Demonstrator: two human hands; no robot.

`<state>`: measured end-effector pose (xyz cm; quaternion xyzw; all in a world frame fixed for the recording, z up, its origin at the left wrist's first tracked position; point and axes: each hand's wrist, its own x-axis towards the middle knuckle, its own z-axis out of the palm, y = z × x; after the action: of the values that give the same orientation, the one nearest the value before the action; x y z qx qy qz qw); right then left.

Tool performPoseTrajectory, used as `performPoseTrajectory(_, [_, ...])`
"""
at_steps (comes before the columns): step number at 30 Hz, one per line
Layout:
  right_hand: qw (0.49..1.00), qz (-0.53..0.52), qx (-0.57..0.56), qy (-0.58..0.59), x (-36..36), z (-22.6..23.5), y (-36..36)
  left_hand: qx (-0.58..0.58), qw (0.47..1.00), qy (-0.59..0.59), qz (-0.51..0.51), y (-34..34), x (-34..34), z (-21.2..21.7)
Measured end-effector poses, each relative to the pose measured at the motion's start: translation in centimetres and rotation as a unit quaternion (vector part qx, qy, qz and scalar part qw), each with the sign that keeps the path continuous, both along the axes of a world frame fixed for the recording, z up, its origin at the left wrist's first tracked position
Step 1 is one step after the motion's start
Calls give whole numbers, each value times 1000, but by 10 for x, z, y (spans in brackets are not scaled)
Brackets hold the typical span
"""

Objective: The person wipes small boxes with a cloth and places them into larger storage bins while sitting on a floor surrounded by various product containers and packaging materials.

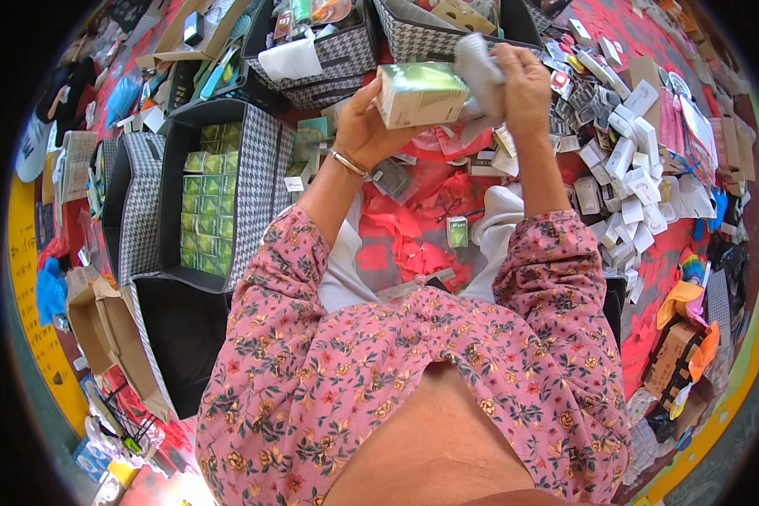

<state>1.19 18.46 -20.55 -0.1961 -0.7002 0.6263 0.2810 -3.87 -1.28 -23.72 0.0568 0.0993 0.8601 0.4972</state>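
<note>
My left hand (361, 128) grips a green and cream carton (417, 99) from its left side and from beneath. A grey cloth (479, 72) is bunched in my right hand (527, 88), its folds against or just beside the carton's right end. Under my hands, on the red sheeting, lie a small dark box (391, 179) and a little green and white box (456, 232). To the left, rows of small green boxes (207, 202) fill a houndstooth storage bin (260, 160).
Two more houndstooth bins (337, 57) with mixed goods stand at the far side. Many white boxes (637, 160) lie heaped on the right. A brown cardboard box (114, 333) sits open at lower left, near a black-lined bin (181, 337).
</note>
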Motion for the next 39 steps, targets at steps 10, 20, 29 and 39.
performPoseTrajectory(10, [995, -46, 88, -6, 10, 9, -32, -159, 982, 86, 47, 18, 18, -5])
performPoseTrajectory(20, [962, 29, 270, 28, 15, 4, -63, -162, 984, 46, 63, -3, 12, 12])
performPoseTrajectory(29, [948, 117, 267, -128, -4, -13, -29, -36, 989, -39, 137, -37, -15, 24])
performPoseTrajectory(39, [933, 257, 244, -63, 2, 5, -30, -97, 993, 37, 48, -15, -14, 10])
